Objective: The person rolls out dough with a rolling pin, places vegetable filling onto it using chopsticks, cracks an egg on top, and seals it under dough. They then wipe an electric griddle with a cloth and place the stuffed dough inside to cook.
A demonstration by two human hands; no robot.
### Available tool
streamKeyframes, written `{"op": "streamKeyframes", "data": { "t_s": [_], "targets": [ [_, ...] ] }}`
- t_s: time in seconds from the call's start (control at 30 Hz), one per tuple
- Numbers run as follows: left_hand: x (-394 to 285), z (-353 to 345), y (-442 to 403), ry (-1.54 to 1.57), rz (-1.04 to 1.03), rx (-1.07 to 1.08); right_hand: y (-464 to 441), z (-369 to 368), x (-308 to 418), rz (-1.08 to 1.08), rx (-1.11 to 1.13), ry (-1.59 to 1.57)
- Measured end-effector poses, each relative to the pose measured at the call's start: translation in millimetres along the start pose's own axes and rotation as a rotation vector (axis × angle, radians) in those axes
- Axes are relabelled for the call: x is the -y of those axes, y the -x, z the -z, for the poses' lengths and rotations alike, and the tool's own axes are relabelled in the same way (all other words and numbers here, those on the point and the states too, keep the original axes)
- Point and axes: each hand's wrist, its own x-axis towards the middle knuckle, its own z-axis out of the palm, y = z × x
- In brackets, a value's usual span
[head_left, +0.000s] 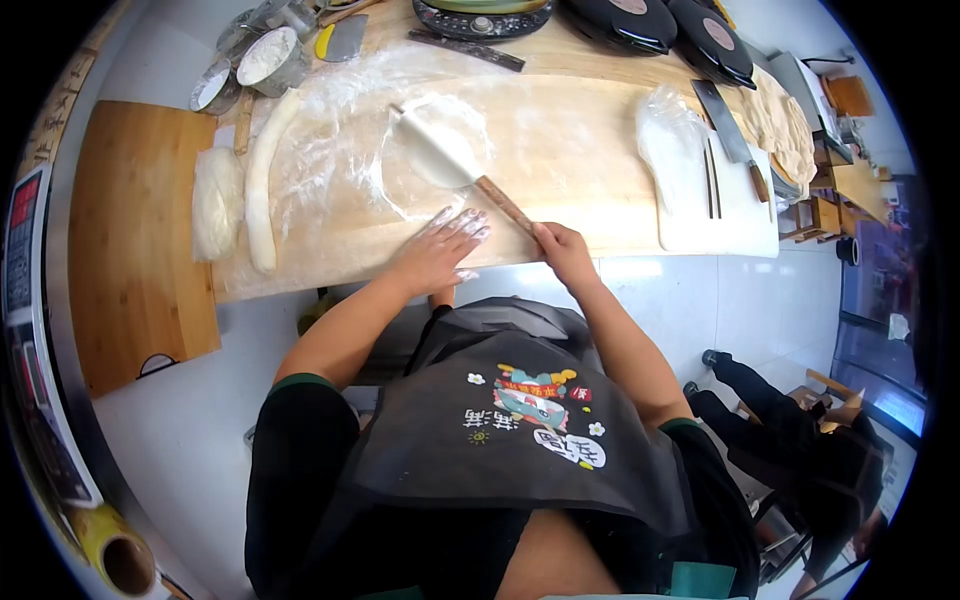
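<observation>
My right hand (565, 252) grips the brown end of a wooden rolling pin (507, 203), which points away to the upper left. A thin white sheet of dough (440, 150) lies along the pin's far part; whether it is wrapped round the pin or under it I cannot tell. White flour rings the sheet on the wooden board (560, 130). My left hand (445, 247) is flat near the board's front edge, floury fingers stretched out, holding nothing. Left of it lie a long rope of dough (264, 185) and a thicker dough piece (218, 205), seemingly under plastic.
Containers of flour (268, 62) and a scraper (342, 38) stand back left. On the right are a white cutting board (735, 225), a cleaver (728, 125), chopsticks (713, 180) and a plastic bag (672, 140). Black round appliances (625, 22) line the back. A person (800, 440) sits lower right.
</observation>
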Motion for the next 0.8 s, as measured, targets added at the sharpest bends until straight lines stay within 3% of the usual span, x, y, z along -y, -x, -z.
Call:
{"op": "streamKeyframes", "data": {
  "t_s": [0.07, 0.1, 0.13, 0.17, 0.2, 0.27, 0.4, 0.5, 0.57, 0.67, 0.73, 0.8],
  "targets": [
    [-2.3, 8.2, -24.1, -0.033, 0.023, -0.046, 23.7, 32.5, -2.7, 0.009, -0.070, -0.078],
    [57.5, 41.4, 23.8, 0.049, 0.267, 0.110, 28.8, -27.7, 23.6, -0.100, -0.060, -0.136],
    [88.2, 47.1, -13.5, 0.165, 0.464, 0.136, 26.2, 8.4, 47.5, -0.124, -0.122, -0.113],
    [137.7, 39.1, 1.4, 0.122, 0.594, 0.044, 34.6, 1.7, 60.6, -0.159, -0.140, -0.178],
    [147.5, 7.9, -40.4, -0.138, 0.653, -0.114, 30.5, 45.4, 34.8, -0.114, -0.216, -0.136],
    [203.6, -10.0, -60.6, -0.174, 0.731, -0.244, 44.9, 66.2, 28.8, -0.152, -0.313, -0.111],
    [224.1, 7.3, -137.7, -0.158, 0.482, -0.282, 51.1, 78.9, 33.8, -0.199, -0.453, -0.059],
    [169.9, 10.1, -172.1, -0.074, 0.169, -0.289, 44.8, 73.8, 28.0, -0.166, -0.515, 0.015],
    [126.2, 11.3, -158.6, -0.042, 0.038, -0.167, 32.1, 66.1, 17.3, -0.102, -0.543, 0.106],
    [112.5, 8.8, -112.4, -0.003, -0.045, -0.244, 14.0, 36.9, 4.4, 0.094, -0.483, 0.278],
    [111.4, 40.0, -71.0, 0.004, 0.281, -0.005, 13.9, 15.1, 9.8, 0.176, -0.424, 0.387],
    [157.8, 13.5, -20.6, -0.049, 0.533, -0.028, 22.7, -0.2, 23.7, 0.223, -0.381, 0.418]
  ]
}}
